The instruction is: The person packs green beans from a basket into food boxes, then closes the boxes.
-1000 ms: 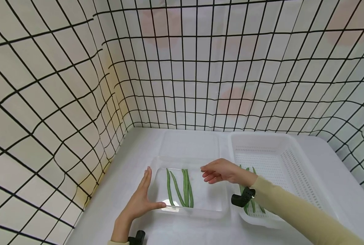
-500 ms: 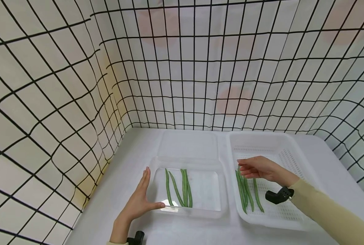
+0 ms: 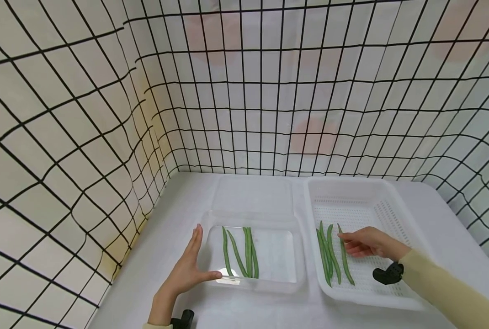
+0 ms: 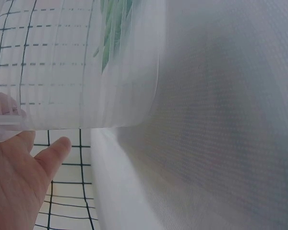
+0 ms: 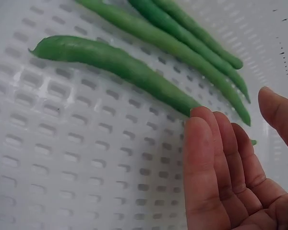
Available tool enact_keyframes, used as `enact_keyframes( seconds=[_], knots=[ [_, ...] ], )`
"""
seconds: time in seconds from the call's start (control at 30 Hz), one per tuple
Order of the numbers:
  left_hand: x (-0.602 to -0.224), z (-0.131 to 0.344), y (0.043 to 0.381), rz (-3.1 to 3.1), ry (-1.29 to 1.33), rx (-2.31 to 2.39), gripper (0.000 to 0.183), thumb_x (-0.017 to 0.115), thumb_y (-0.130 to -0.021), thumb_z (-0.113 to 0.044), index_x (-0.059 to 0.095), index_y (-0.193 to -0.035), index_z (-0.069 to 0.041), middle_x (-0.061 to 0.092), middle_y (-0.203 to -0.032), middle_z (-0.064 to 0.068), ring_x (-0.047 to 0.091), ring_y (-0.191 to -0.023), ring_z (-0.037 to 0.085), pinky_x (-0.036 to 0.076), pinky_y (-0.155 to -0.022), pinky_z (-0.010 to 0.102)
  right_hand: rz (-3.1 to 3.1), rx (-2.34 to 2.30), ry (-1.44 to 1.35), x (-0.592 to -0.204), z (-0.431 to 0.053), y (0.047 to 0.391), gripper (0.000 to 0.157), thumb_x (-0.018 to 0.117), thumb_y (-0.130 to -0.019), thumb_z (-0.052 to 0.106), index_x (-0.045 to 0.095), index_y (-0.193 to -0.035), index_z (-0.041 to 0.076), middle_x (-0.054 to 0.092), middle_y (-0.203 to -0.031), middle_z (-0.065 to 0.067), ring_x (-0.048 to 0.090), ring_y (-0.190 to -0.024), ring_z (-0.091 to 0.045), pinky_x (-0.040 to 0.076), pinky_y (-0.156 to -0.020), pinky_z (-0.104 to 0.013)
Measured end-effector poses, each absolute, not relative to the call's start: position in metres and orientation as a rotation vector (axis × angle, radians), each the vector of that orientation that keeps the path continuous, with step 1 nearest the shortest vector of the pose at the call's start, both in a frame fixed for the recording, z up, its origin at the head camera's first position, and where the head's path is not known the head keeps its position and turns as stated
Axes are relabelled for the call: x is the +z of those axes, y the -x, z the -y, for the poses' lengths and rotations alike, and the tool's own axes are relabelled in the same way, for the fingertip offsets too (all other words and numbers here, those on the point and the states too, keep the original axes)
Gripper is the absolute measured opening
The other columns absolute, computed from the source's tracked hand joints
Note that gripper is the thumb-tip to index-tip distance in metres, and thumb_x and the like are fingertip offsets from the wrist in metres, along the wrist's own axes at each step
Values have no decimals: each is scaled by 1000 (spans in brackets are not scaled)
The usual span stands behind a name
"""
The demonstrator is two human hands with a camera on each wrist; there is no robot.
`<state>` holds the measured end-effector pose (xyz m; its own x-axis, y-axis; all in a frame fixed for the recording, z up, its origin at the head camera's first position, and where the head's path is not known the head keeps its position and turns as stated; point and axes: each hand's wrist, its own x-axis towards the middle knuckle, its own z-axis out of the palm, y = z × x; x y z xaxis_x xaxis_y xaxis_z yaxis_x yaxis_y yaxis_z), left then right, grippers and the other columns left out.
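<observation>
My left hand [image 3: 184, 267] rests against the near left corner of a clear plastic container [image 3: 275, 286], thumb along the front edge and fingers straight at the left side. Inside the container lie several green beans [image 3: 250, 253]. On the right, my right hand [image 3: 372, 242] is low in a white perforated basket [image 3: 392, 299], its fingertips at the rightmost green bean [image 3: 345, 262]. In the right wrist view that bean [image 5: 120, 67] passes behind the fingertips, and the thumb stands apart from them. More green beans [image 3: 328, 256] lie left of it.
A flat translucent lid-like sheet [image 3: 252, 194] lies behind the container. Black wire mesh [image 3: 261, 96] walls surround the white table [image 3: 178, 201] at the back and both sides. The basket's left wall is beside the container.
My right hand has moved right from over the container to the basket, then down to the rightmost bean. The left hand stays at the container's corner.
</observation>
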<state>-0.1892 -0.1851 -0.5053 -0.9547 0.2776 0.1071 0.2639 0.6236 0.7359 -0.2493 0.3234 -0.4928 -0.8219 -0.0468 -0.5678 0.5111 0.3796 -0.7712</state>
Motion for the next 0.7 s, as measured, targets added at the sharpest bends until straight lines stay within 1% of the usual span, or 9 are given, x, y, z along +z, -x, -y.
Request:
enact_keyframes(
  seconds=[0.2,0.27,0.4,0.5,0.7],
  knots=[
    [-504,184,189,-2806,-468,1288,133,85,-58,-54,0,-154,-17,-5,-158,-3,0,-142,24,16,-107,58,-2156,-1428,-423,-503,-323,250,35,71,-86,31,66,-82,-3,64,-69,-9,65,-58,-14,55,-59,-28],
    [-504,184,189,-2808,-470,1284,133,84,-58,-55,0,-154,-17,-5,-158,-2,0,-142,24,16,-107,58,-2189,-1404,-416,-504,-322,248,33,72,-85,29,65,-78,-3,63,-65,-8,64,-55,-13,55,-57,-27],
    [-505,184,189,-2806,-474,1274,133,84,-58,-57,-3,-153,-22,-6,-158,-2,0,-142,23,17,-107,58,-2275,-1324,-409,-505,-321,245,29,74,-83,23,62,-69,0,59,-59,-6,60,-50,-12,53,-53,-26],
    [-504,184,188,-2799,-463,1272,133,84,-58,-55,-4,-153,-26,-6,-158,-3,-1,-142,23,17,-107,58,-2312,-1282,-411,-506,-321,245,29,74,-82,22,61,-67,1,58,-57,-4,59,-49,-11,53,-51,-26],
    [-503,184,188,-2803,-458,1286,133,86,-59,-52,0,-154,-19,-5,-158,-2,0,-142,24,17,-106,59,-2307,-1283,-408,-510,-319,248,29,76,-80,23,61,-68,2,59,-58,-5,60,-49,-11,53,-51,-26]
  ],
)
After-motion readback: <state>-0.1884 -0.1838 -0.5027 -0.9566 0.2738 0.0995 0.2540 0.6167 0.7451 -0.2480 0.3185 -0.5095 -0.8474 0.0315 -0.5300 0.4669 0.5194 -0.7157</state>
